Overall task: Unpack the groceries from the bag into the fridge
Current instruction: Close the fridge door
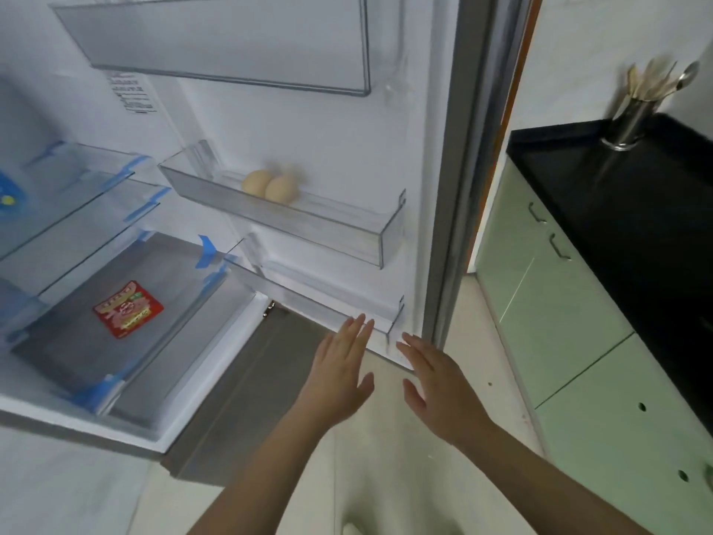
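Eggs (270,186) well above fingers (360,330)

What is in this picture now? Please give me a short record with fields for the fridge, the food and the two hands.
fridge door: open, three clear door shelves
eggs: two eggs in the middle door shelf
packet: red packet lying flat on the lowest inner shelf
left hand: left hand open, empty, near the lowest door shelf
right hand: right hand open, empty
counter: black counter with a metal utensil holder

Head camera looks down, close, into the open fridge (216,264).
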A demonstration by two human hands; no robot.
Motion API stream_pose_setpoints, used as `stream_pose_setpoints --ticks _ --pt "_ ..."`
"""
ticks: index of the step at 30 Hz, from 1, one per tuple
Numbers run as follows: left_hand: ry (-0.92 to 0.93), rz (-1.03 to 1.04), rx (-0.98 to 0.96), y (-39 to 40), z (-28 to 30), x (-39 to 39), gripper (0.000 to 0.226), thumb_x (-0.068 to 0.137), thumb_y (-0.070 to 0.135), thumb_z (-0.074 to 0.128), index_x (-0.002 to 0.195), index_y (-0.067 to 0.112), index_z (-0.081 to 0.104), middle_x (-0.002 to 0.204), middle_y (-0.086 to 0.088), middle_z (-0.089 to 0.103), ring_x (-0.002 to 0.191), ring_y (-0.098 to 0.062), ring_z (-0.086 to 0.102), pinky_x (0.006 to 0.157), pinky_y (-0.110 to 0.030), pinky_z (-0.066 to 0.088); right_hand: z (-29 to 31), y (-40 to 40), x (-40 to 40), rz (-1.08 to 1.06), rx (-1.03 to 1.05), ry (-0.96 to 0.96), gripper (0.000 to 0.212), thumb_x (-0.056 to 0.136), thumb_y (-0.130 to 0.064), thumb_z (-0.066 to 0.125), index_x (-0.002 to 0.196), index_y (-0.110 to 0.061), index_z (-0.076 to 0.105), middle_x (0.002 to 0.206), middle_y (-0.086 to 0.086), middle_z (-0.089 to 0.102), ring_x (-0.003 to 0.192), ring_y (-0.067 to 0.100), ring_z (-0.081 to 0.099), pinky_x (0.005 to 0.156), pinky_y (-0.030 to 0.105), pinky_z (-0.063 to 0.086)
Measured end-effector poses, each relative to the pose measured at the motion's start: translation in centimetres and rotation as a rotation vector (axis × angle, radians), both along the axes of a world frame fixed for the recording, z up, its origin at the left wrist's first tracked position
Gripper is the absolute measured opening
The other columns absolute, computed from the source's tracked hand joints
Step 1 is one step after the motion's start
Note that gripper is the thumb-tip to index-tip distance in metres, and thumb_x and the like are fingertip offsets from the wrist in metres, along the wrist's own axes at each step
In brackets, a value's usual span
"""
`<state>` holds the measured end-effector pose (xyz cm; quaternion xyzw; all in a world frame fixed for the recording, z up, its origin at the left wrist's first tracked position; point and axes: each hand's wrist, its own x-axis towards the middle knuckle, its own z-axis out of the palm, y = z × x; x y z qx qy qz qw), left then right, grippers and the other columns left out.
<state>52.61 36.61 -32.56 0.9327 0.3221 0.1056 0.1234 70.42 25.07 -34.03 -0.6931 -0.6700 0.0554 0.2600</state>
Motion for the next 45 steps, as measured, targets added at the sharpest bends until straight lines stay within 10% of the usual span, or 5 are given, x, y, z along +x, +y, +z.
stream_pose_setpoints --ticks 13,25,30,39,45 --pt "-0.134 0.241 -0.048 -3.8 -0.7 1.0 0.056 0.088 0.021 0.062 0.141 0.013 0.044 0.151 -0.003 0.040 0.145 -0.019 0.026 0.110 -0.046 0.036 0.5 -2.1 5.8 -0.182 -0.123 0.474 0.053 0.095 -0.026 0.057 0.143 -0.019 0.037 0.141 0.000 0.047 0.127 0.016 0.047 0.102 0.028 0.039" --pt "-0.300 0.598 -0.132 -8.4 0.4 -3.1 0.053 0.090 0.015 0.061 0.140 0.017 0.044 0.154 0.001 0.034 0.142 -0.016 0.027 0.114 -0.026 0.018 1.1 0.5 2.7 -0.102 -0.206 0.618 0.057 0.093 -0.037 0.059 0.144 -0.025 0.037 0.139 -0.006 0.049 0.116 0.008 0.053 0.094 0.024 0.045" --pt "-0.426 0.547 0.038 -11.5 1.2 -6.1 0.033 0.090 0.017 0.054 0.123 0.020 0.056 0.130 0.003 0.056 0.122 -0.017 0.053 0.097 -0.043 0.047 1.2 0.3 -0.2 0.061 -0.272 0.681 0.043 0.092 -0.025 0.061 0.132 -0.027 0.047 0.121 -0.007 0.058 0.106 0.007 0.059 0.091 0.028 0.051" --pt "-0.560 0.642 -0.452 -13.9 0.4 -8.8 0.051 0.095 0.020 0.057 0.142 0.031 0.040 0.135 0.011 0.053 0.123 0.000 0.049 0.103 -0.021 0.041 1.7 0.1 -5.6 0.144 -0.386 0.770 0.045 0.090 0.007 0.049 0.122 -0.024 0.052 0.114 -0.012 0.060 0.095 -0.003 0.061 0.077 0.007 0.047" --pt "-0.717 0.754 -0.468 -13.2 0.3 -11.3 0.060 0.090 0.015 0.064 0.139 0.035 0.037 0.134 0.009 0.054 0.119 0.000 0.052 0.097 -0.020 0.044 1.4 1.0 -9.4 0.176 -0.480 0.865 0.052 0.086 0.015 0.045 0.125 -0.018 0.054 0.117 -0.002 0.064 0.096 0.005 0.065 0.090 0.027 0.052"
